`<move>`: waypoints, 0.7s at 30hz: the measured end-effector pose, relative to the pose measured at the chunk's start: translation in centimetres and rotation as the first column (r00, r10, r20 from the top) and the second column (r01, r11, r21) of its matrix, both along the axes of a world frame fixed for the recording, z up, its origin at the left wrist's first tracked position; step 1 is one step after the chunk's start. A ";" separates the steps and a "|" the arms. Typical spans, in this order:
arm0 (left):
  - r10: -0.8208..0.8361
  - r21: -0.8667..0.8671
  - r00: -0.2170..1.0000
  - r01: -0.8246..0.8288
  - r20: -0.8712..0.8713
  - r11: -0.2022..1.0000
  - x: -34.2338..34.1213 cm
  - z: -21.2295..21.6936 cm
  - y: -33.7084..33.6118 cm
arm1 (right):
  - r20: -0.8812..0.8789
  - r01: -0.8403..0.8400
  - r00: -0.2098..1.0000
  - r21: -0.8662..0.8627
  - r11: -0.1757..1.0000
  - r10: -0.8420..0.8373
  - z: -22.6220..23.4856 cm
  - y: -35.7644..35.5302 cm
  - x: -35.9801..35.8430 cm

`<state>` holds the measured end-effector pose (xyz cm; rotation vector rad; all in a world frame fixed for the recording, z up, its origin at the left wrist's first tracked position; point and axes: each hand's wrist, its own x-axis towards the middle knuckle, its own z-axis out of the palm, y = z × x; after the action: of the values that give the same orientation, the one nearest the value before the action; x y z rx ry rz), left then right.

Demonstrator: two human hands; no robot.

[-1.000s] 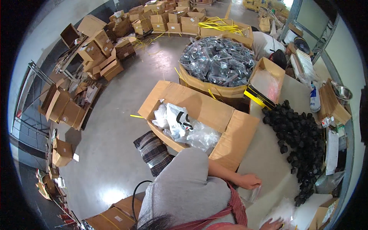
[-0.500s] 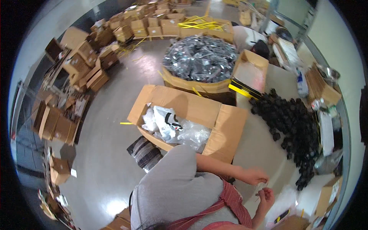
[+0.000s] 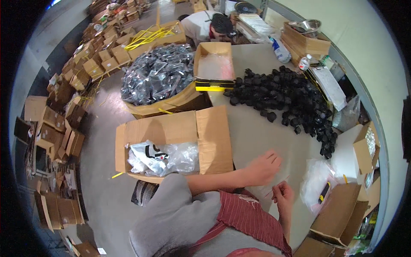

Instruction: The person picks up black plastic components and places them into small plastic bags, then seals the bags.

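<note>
Above the pale table [image 3: 252, 137], my right hand [image 3: 283, 195] pinches a small clear plastic bag [image 3: 273, 191] with thin red lines along it. My left hand [image 3: 263, 168] is just beyond it, apart from the bag. Its fingers are partly curled and smeared by motion, so whether they hold anything does not show. Farther off on the table lies a loose pile of small black parts [image 3: 282, 98]. To the left of my left forearm stands an open cardboard box [image 3: 214, 141] with clear and white plastic bags [image 3: 171, 158] inside.
A large carton [image 3: 171, 103] heaped with bagged dark parts stands beyond. Beside it is a box of thin clear bags [image 3: 214, 66]. Another person [image 3: 205, 25] bends at the far side. At right are a yellow-black cutter [image 3: 324, 192], a plastic bag bundle [image 3: 314, 180] and cartons [image 3: 336, 210].
My view has swung to the right, so the scene sits farther left. My left hand has moved away from my right hand, which keeps the small bag.
</note>
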<state>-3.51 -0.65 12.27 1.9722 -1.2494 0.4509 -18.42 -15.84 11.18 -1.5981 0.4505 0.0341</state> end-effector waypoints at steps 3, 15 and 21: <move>-0.042 0.387 0.838 0.295 -0.544 0.874 -1.4 2.4 1.3 | 0.025 0.049 0.999 -0.080 0.996 -0.047 0.7 2.1 -0.1; -0.412 -0.087 0.512 0.545 -0.754 0.834 -0.6 -2.7 1.4 | 0.010 -0.073 0.997 0.318 0.945 0.074 1.5 1.1 0.7; -0.318 -0.073 0.569 0.410 -0.758 0.909 -0.9 -1.3 2.0 | 0.081 0.075 0.992 0.222 0.972 -0.095 1.0 2.5 1.5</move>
<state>-4.40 1.37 10.95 1.6118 -1.0627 -0.6417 -16.96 -13.32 12.18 -1.3568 0.4289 -0.0528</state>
